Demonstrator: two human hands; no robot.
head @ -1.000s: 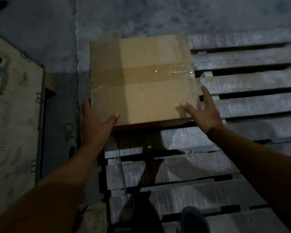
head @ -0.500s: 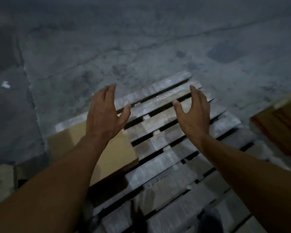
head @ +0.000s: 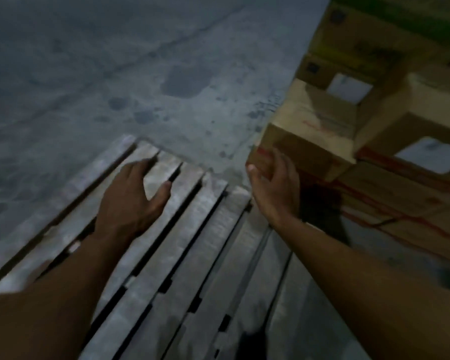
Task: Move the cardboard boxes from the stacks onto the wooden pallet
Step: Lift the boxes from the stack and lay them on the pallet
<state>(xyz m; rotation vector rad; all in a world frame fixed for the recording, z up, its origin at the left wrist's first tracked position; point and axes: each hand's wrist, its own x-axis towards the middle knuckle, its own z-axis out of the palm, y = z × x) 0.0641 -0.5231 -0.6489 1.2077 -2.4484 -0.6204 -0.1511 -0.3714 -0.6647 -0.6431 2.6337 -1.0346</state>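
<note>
The wooden pallet [head: 182, 245] lies on the floor below me, its grey slats running diagonally. Stacked cardboard boxes fill the right side; the nearest top box [head: 307, 141] is plain brown with red marks. My right hand [head: 273, 185] is at that box's near left corner, fingers spread against its side, not closed around it. My left hand [head: 133, 198] hovers open over the pallet slats, holding nothing. The box set down earlier is out of view.
Bare concrete floor [head: 140, 74] stretches beyond the pallet to the left and far side. More boxes [head: 348, 61] with white labels and yellow print rise at the upper right. Lower boxes [head: 400, 216] with red lines stand right of the pallet.
My view has swung right from the placed box to the stacks. Both hands left that box; my right hand has reached the corner of a stacked box.
</note>
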